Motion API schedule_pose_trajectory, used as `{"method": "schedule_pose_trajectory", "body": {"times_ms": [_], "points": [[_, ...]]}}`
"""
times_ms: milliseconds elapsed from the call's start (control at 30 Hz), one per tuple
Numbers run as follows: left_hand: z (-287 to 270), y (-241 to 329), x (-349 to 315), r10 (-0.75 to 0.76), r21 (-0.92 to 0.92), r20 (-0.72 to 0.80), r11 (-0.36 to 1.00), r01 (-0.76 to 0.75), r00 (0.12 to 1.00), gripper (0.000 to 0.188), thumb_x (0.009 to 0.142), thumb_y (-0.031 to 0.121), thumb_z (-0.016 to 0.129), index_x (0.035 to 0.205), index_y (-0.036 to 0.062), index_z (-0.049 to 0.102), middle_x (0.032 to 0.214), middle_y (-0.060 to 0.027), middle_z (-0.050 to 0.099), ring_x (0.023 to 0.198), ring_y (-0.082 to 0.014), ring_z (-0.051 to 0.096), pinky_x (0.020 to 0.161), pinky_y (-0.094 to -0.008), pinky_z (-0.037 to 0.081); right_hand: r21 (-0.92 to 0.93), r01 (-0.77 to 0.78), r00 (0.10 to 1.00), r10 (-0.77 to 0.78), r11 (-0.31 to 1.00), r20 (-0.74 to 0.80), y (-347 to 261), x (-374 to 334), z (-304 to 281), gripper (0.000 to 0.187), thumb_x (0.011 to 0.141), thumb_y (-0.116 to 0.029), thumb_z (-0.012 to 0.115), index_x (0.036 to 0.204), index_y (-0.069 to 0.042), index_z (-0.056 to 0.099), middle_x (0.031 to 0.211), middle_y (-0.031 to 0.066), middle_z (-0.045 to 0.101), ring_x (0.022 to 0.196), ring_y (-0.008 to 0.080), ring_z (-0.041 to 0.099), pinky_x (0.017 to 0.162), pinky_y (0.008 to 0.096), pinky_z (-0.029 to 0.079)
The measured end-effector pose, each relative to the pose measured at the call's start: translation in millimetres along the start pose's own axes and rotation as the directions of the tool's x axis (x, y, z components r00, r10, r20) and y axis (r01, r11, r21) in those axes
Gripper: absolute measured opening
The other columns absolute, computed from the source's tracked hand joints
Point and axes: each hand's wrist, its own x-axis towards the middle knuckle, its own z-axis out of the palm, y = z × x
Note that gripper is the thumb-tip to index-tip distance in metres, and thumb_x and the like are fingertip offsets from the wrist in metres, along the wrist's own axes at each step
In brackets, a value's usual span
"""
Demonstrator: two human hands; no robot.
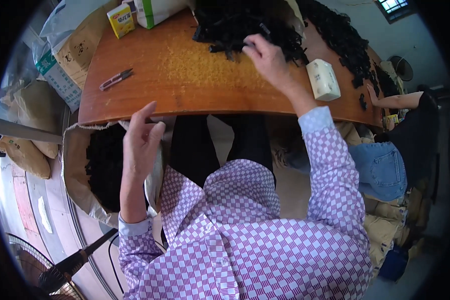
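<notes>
Black pieces (237, 30) are lying in a heap at the far side of the table (145, 65), and the right hand (269, 60) is reaching to the near edge of them. Its fingers are curling in close to the thumb (whether a piece is sitting between them, I cannot tell). A pale sheet (298, 22) is curving up along the heap's right side.

Down by the near table edge, a sack (72, 165) is standing wide-mouthed, holding a dark mass of similar pieces. The left hand (140, 140) is hanging in front of the sack's right side, released, thumb and fingers parted. Up left, a yellow box (121, 21) is standing beside a white-and-green bag (157, 12); their contents are not showing.

Among the heaped pieces, long axes are running many ways: one on the near edge is lying roughly left to right, another beyond the fingers is slanting from upper left to lower right.

Snips (116, 80) are pointing up and right; a white pack (323, 80) is resting right of the right forearm.
</notes>
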Motion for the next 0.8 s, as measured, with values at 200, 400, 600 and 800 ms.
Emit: {"method": "schedule_pose_trajectory", "body": {"times_ms": [200,400,600,800], "points": [[58.0,14.8,23.2,0.187,-0.040,0.206,0.982,-0.182,0.961,0.048,0.083,0.002,0.064,0.127,-0.0030,0.045,0.098,-0.0129,0.056,0.073,-0.0162,0.059,0.069,-0.0268,0.048,0.190,0.111,0.900,-0.180,0.976,0.397,-66.8,-36.6,-20.9,0.017,0.083,-0.013,0.064,0.098,-0.008,0.059,0.080,0.0154,0.062,0.070,0.0325,0.063,0.056,0.0365,0.047],[64.6,27.5,-0.8,0.097,-0.277,0.621,0.955,0.102,0.778,0.044,0.090,0.009,0.060,0.130,0.0003,0.044,0.097,-0.0077,0.059,0.076,-0.0134,0.064,0.059,-0.0212,0.049,0.395,-0.033,0.759,-0.234,0.918,0.607,-93.9,-79.2,-55.9,0.019,0.084,-0.013,0.064,0.101,-0.007,0.060,0.077,0.0145,0.062,0.067,0.0294,0.062,0.058,0.0349,0.046],[76.3,25.3,-16.8,0.137,-0.430,0.857,0.721,0.543,0.497,0.071,0.081,0.012,0.071,0.139,0.0076,0.030,0.090,-0.0104,0.062,0.075,-0.0146,0.066,0.060,-0.0214,0.050,0.495,-0.252,0.546,-0.301,0.831,0.782,-104.6,-95.5,-73.7,0.020,0.084,-0.010,0.064,0.102,-0.005,0.061,0.076,0.0112,0.064,0.065,0.0215,0.062,0.060,0.0318,0.047],[96.1,23.2,-26.1,0.110,-0.481,0.847,0.578,0.660,0.521,0.063,0.080,0.017,0.073,0.132,0.0063,0.039,0.086,-0.0139,0.067,0.059,-0.0105,0.064,0.048,-0.0165,0.048,0.578,-0.323,0.597,-0.313,0.750,0.739,-99.2,-102.8,-72.7,0.018,0.086,-0.003,0.060,0.103,-0.004,0.061,0.087,0.0089,0.068,0.076,0.0172,0.065,0.069,0.0284,0.050]]}}
